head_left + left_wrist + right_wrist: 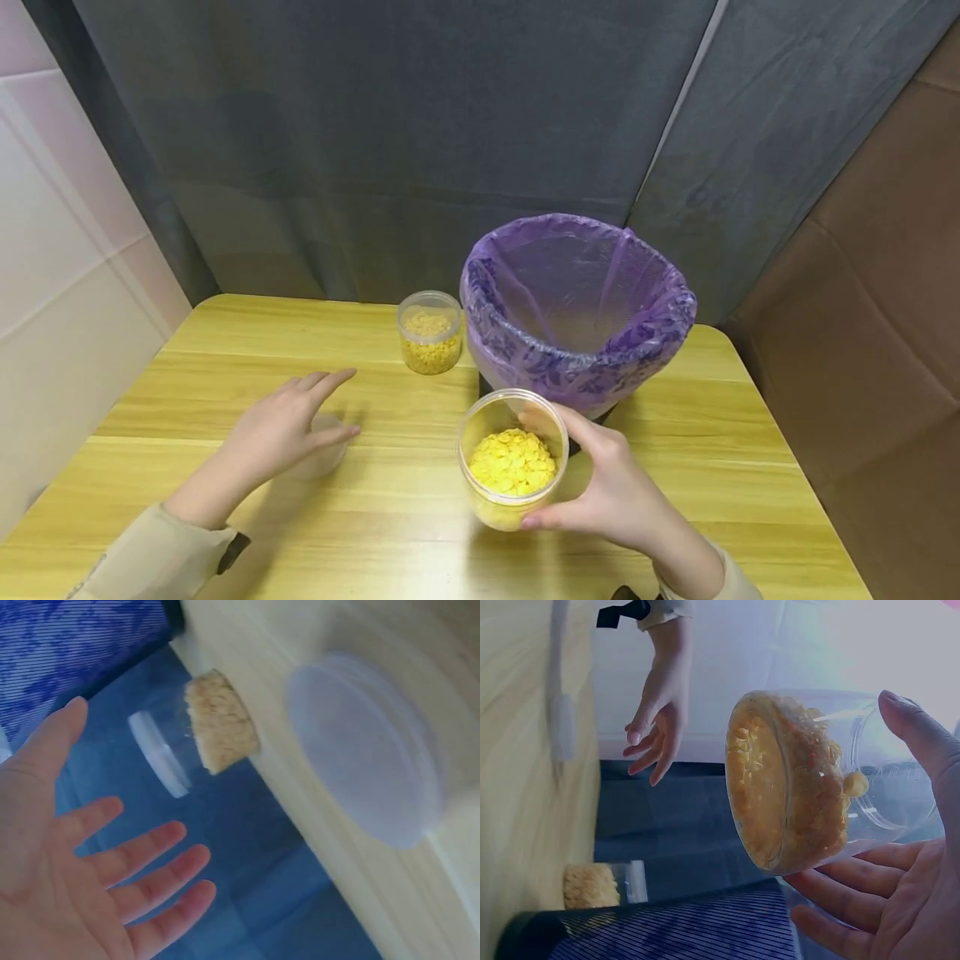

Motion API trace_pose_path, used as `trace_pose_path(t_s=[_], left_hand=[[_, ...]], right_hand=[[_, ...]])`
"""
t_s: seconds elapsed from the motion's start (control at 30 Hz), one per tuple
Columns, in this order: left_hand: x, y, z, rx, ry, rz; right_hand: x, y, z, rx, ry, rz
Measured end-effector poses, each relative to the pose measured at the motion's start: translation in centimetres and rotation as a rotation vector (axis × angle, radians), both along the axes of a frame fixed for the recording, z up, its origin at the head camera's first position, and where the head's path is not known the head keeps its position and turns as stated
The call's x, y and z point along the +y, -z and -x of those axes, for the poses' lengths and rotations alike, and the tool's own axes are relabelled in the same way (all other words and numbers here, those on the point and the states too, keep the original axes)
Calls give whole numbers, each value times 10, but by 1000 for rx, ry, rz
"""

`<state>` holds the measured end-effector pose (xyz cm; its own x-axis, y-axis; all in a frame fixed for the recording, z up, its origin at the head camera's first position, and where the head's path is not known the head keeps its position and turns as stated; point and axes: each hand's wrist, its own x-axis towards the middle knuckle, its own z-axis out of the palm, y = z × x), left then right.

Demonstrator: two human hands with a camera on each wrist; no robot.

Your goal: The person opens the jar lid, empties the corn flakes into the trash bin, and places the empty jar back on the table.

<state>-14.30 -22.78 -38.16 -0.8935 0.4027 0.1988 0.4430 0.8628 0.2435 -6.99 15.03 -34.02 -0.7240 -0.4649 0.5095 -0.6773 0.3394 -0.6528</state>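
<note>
My right hand (618,487) grips a clear plastic jar (504,512) above the front half of the table, thumb on the near side and fingers round the far side. The jar has no lid on and tilts toward the head camera, showing yellow flakes (513,462) inside. My left hand (281,429) hovers over the table's left part, its fingers spread and holding nothing. Below it a translucent white lid (360,746) lies on the wood, largely hidden by the hand in the head view.
Behind my right hand stands a dark mesh bin (675,934) lined with a purple patterned bag (525,367), its mouth open. Left of it, a second clear jar (431,333) holds yellow bits. A grey curtain (360,150) hangs behind the wooden table (360,533).
</note>
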Motion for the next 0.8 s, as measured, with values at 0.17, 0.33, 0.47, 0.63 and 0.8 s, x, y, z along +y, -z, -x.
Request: trace_pose_path(t_s=[0.17,0.33,0.47,0.63,0.8], left_hand=[[9,-9,0,61,22,-56],[21,-22,-2,98,36,-104],[34,-34,-6,102,49,-144],[52,-48,-10,83,70,-218],[66,-58,-9,91,89,-306]], right_hand=[[9,-9,-4,-14,30,33],[19,-17,-7,-20,63,59],[27,-23,-10,-14,90,81],[34,-28,-13,11,129,111],[40,-35,-15,15,176,136]])
